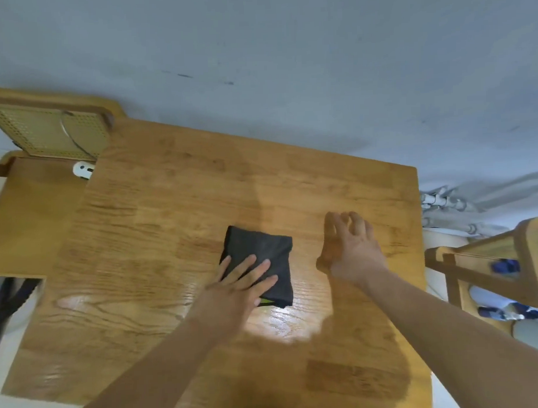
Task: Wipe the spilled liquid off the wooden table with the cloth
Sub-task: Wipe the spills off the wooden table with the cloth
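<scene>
A folded dark grey cloth [264,249] lies flat near the middle of the wooden table [170,207]. My left hand [241,284] presses on the cloth's near half with straight, spread fingers. A thin strip of bright green shows under the cloth's near edge. My right hand [351,246] hovers over the table to the right of the cloth, fingers loosely curled and holding nothing. A glossy bright patch [284,325] on the wood sits just in front of the cloth; whether it is liquid or glare I cannot tell.
A wooden chair with a woven cane back [48,132] stands at the table's far left corner, a small white object [83,170] on its seat. Another wooden chair [489,263] stands right of the table. A grey wall runs behind.
</scene>
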`<state>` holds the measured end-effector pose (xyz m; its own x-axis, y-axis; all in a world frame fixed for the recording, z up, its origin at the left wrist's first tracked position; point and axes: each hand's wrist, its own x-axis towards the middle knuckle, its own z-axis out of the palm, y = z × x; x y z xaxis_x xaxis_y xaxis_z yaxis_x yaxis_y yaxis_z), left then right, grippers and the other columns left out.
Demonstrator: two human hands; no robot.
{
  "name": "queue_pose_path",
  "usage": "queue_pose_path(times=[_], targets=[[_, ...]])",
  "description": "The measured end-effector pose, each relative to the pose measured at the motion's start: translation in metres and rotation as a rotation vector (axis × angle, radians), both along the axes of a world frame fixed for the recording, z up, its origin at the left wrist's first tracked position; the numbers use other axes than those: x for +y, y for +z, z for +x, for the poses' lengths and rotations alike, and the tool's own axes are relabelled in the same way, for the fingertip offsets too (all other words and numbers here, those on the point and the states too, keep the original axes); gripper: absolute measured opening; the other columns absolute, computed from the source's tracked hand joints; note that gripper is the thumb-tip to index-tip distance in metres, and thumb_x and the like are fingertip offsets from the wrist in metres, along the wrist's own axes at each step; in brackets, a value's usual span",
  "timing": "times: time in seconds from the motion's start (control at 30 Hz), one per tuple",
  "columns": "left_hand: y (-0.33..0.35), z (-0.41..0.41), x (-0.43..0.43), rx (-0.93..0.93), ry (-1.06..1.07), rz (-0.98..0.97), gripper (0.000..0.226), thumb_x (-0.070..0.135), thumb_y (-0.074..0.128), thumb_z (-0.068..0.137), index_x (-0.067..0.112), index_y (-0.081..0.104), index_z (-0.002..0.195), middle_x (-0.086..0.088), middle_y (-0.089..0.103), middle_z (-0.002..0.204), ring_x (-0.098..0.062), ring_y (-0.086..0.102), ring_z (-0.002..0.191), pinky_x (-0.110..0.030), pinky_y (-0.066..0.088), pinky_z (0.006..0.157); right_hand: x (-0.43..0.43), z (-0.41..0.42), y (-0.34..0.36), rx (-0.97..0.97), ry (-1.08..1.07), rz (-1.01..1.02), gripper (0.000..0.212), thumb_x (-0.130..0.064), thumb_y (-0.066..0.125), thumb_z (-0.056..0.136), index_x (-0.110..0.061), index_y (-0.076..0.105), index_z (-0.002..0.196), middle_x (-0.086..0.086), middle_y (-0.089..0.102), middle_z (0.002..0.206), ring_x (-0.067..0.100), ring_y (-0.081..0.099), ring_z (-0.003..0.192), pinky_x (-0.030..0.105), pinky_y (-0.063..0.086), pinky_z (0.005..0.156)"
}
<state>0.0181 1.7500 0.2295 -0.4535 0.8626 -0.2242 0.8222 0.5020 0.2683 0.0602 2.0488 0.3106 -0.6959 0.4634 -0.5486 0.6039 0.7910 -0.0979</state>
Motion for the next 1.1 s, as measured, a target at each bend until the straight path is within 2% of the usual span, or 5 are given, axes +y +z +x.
queue_pose_path(times=[0.23, 0.53, 0.77, 0.97, 1.1], targets=[[0.016, -0.036, 0.113, -0.157, 0.620, -0.089, 0.058, 0.039, 0.020, 0.109, 0.043, -0.008, 0.160, 0.014, -0.024, 0.168, -0.019, -0.030, 0.153, -0.059, -0.016, 0.122, 0.053, -0.012, -0.007, -0.220, -0.347, 0.033, 0.142, -0.042, 0.100, 0.052, -0.048, 0.002, 0.154, 0.005, -0.022, 0.168, 0.044, -0.007, 0.155, 0.068, 0.038, 0.109], [0.006, -0.089, 0.201, -0.095, -0.331, 0.007, 0.055, 0.029, 0.034, 0.111, 0.044, 0.018, 0.161, 0.018, -0.003, 0.170, -0.010, -0.016, 0.156, -0.051, -0.009, 0.126, 0.070, -0.009, -0.020, -0.197, -0.352, -0.022, 0.154, -0.043, 0.098, 0.058, -0.045, -0.020, 0.157, 0.005, -0.026, 0.168, 0.042, -0.014, 0.155, 0.062, 0.046, 0.105], [0.014, -0.130, 0.249, -0.136, 0.414, -0.060, 0.055, 0.039, 0.023, 0.109, 0.043, 0.007, 0.162, 0.016, -0.009, 0.171, -0.017, -0.018, 0.156, -0.056, -0.016, 0.123, 0.072, -0.011, -0.024, -0.188, -0.368, -0.050, 0.156, -0.041, 0.099, 0.057, -0.042, -0.021, 0.156, 0.009, -0.030, 0.166, 0.046, -0.018, 0.153, 0.067, 0.040, 0.110], [0.017, -0.105, 0.278, -0.220, -0.233, 0.046, 0.050, 0.032, 0.032, 0.111, 0.042, 0.025, 0.160, 0.021, 0.008, 0.169, -0.007, -0.009, 0.157, -0.050, -0.014, 0.125, 0.074, -0.009, -0.028, -0.188, -0.369, -0.071, 0.138, -0.043, 0.099, 0.056, -0.037, 0.009, 0.161, 0.006, -0.030, 0.167, 0.043, -0.019, 0.154, 0.066, 0.036, 0.113], [0.012, -0.158, 0.268, -0.105, -0.140, -0.012, 0.051, 0.041, 0.023, 0.111, 0.049, 0.012, 0.160, 0.025, -0.003, 0.169, -0.002, -0.013, 0.155, -0.048, -0.008, 0.128, 0.075, -0.012, -0.025, -0.192, -0.381, -0.071, 0.154, -0.041, 0.098, 0.059, -0.044, -0.020, 0.157, 0.006, -0.034, 0.165, 0.043, -0.021, 0.153, 0.066, 0.035, 0.114]])
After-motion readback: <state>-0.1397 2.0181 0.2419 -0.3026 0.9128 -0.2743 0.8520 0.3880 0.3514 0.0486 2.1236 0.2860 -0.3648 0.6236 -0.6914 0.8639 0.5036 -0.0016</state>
